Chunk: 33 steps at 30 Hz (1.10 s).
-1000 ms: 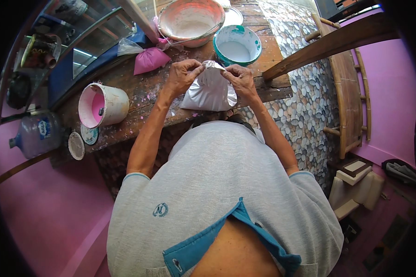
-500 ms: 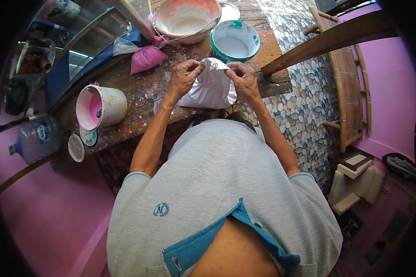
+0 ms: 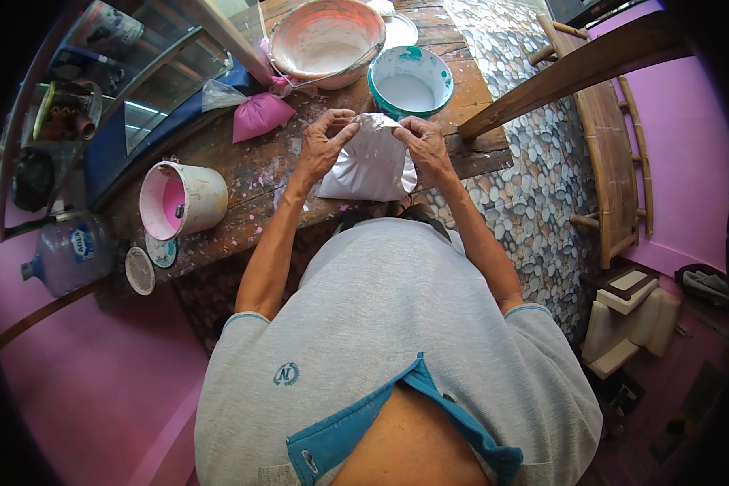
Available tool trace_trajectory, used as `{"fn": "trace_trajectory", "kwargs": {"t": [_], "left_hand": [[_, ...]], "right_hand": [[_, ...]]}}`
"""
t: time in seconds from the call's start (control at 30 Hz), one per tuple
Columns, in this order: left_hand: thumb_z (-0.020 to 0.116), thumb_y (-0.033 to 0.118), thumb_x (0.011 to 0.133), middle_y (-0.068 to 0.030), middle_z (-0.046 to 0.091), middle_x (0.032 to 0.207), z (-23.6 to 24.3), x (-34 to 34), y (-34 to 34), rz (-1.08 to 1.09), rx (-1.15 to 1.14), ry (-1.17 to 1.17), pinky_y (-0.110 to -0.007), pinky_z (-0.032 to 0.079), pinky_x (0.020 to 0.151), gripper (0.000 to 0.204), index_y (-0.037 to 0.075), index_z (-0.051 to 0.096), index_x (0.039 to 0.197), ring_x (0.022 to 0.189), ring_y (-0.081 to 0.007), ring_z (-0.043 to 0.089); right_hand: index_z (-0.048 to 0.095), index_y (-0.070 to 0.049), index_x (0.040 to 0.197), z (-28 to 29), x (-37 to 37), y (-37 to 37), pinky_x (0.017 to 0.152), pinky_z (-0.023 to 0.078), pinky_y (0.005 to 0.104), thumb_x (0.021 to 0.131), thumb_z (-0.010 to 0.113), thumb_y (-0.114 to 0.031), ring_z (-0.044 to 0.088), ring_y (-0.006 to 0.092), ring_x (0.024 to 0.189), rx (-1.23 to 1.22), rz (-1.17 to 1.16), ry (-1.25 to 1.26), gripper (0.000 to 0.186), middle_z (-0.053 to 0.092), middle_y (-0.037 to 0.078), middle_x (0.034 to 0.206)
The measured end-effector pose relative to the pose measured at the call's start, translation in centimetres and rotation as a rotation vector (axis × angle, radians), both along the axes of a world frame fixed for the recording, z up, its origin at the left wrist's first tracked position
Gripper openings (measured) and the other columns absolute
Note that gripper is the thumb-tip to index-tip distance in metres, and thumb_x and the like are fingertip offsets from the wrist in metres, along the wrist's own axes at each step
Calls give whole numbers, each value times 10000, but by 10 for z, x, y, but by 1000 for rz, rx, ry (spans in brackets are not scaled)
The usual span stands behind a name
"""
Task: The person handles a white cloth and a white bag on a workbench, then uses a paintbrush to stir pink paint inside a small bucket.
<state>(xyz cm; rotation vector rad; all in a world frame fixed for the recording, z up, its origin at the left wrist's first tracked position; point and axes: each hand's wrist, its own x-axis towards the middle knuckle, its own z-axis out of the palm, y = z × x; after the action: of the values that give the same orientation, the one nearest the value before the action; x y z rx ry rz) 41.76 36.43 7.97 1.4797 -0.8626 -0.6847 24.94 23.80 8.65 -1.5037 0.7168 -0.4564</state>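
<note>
Head view: a worn wooden counter [image 3: 458,61], flecked pink and white; near its far end, an orange basin [image 3: 326,50], whitish inside; nearer, a teal tub [image 3: 409,59] with white contents; to the left, a white bucket [image 3: 206,198], pink within; at the near edge, before the tub, a silver bag [image 3: 368,174] upright; left hand [image 3: 326,146] and right hand [image 3: 426,147], apart, pinching its top edge at either side; beyond the left, a pink bag [image 3: 262,117]; beside the bucket, two lids [image 3: 140,272].

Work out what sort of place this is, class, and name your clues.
Probably a home room serving as a workshop: a spattered wooden table, a smeared pail with pink inside, and bamboo furniture.
</note>
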Motion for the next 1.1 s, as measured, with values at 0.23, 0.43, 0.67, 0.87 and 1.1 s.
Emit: {"fn": "trace_trajectory", "kwargs": {"t": [0.23, 0.43, 0.67, 0.87, 1.1], "left_hand": [[604, 185, 909, 31, 562, 741, 23, 12, -3, -92, 198, -68, -226, 409, 623, 183, 13, 608, 848, 703, -46, 476], [645, 201, 886, 26, 570, 691, 1, -4, -18, -90, 64, 105, -228, 417, 582, 213, 9, 611, 801, 645, -52, 495], [616, 160, 908, 7, 656, 860, -10, 5, 9, -169, 173, 81, -235, 460, 706, 182, -8, 655, 965, 783, -60, 557], [758, 285, 757, -155, 578, 1162, -34, 9, 20, -142, 214, 21, -329, 447, 909, 645, 15, 468, 1267, 1052, -213, 555], [861, 438, 485, -241, 424, 1334, -92, -6, 50, -232, 351, -537, -432, 310, 1071, 1087, 12, 364, 1352, 1261, -376, 393]], "right_hand": [[668, 8, 859, 1, 7, 2, 576, 414, 240, 850, 661, -201, 510, 67, 629, -184, -1, -32, 210, 592, 12, 672], [642, -14, 811, 14, -11, 4, 543, 300, 195, 889, 637, -203, 395, 18, 621, 103, -57, -33, 205, 490, -74, 676], [642, 8, 1008, 6, -10, 15, 667, 427, 199, 838, 690, -168, 512, 42, 715, 86, 6, -131, 249, 592, -28, 811], [623, -56, 1137, -25, -25, 5, 793, 482, 315, 647, 753, -203, 608, 201, 868, -207, 87, 114, 528, 634, 102, 937], [591, -85, 1179, -74, -42, 26, 1013, 363, 437, 594, 783, -330, 470, 378, 1155, -522, 250, 378, 663, 520, 200, 1172]]}}
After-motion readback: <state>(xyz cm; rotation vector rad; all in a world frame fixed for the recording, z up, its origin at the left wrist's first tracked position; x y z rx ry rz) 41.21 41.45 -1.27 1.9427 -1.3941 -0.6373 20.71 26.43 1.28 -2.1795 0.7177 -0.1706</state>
